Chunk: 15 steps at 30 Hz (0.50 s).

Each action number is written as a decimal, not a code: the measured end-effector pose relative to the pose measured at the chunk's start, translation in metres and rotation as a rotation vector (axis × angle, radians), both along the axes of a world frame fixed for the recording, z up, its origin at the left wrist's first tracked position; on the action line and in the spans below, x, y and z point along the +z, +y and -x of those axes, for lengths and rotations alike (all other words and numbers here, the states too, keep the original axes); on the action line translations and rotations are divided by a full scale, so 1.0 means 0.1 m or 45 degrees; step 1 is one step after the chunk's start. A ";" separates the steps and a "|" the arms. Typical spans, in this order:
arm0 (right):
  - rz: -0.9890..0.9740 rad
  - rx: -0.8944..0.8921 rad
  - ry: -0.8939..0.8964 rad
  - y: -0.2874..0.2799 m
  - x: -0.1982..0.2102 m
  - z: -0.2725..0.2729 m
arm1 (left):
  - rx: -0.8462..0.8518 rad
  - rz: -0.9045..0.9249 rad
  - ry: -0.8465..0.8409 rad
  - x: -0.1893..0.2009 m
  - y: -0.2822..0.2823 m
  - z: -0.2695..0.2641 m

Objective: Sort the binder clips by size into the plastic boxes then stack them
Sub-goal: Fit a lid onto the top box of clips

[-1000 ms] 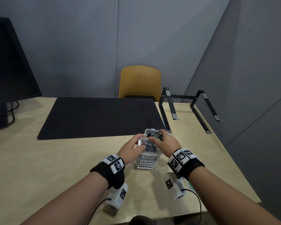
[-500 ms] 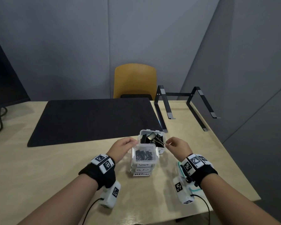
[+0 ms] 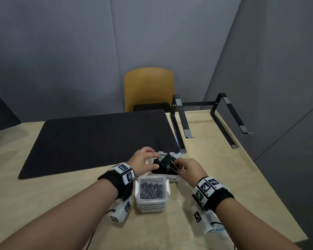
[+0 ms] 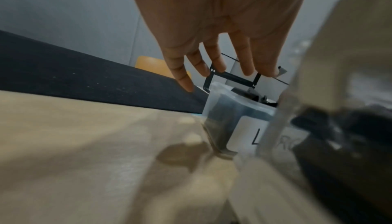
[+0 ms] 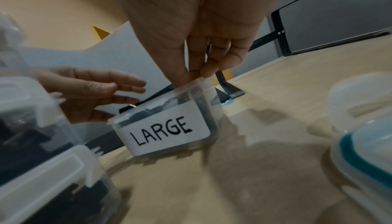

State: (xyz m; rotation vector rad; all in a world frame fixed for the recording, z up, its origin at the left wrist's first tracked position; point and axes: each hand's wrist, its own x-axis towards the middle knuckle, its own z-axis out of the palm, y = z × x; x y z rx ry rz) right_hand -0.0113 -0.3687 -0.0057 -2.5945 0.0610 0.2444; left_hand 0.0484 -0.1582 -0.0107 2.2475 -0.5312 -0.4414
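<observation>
- Clear plastic, open-topped and labelled LARGE: the large box [image 5: 167, 123] stands on the wooden table [image 3: 215, 159] directly under both hands, with black clips heaped above its rim.
- The right hand [image 3: 189, 168] pinches the wire handle of a big binder clip [image 3: 166, 161] between thumb and fingertips, just past the box's near right corner; the clip body pokes up at a tilt toward the left hand.
- The left hand [image 3: 143, 162] hovers over the box's left side with its fingers [image 4: 184, 81] straight and spread, curled round nothing; the head view leaves it unclear whether the thumb touches the clip.
- Nearer the wrists than the large box, between the two forearms, stands the stack of closed boxes [image 3: 152, 193], small clips showing through its top lid.
- A loose lid with a teal seal [image 5: 364, 143] lies on the table to the outside of the right wrist, apparently the lid for the large box.
- Risks, as I judge them:
  - The heap sits high, so a clip left proud of the rim could stop the lid from seating.
  - A grip by the wire alone lets the clip swing or slip and drop outside the box.
  - Pressing down on one side could tip the box or nudge it into the stack just beside it.
</observation>
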 end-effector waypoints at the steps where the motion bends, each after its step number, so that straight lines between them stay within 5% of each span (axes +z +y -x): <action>1: 0.011 0.025 -0.009 -0.02 -0.02 0.00 | -0.049 -0.061 -0.007 -0.01 -0.03 -0.03; 7: 0.118 0.244 -0.082 -0.07 0.00 -0.01 | -0.174 -0.177 -0.035 -0.07 -0.08 -0.14; 15: 0.143 0.349 -0.006 -0.15 0.05 -0.14 | -0.110 0.104 0.168 -0.25 -0.02 -0.10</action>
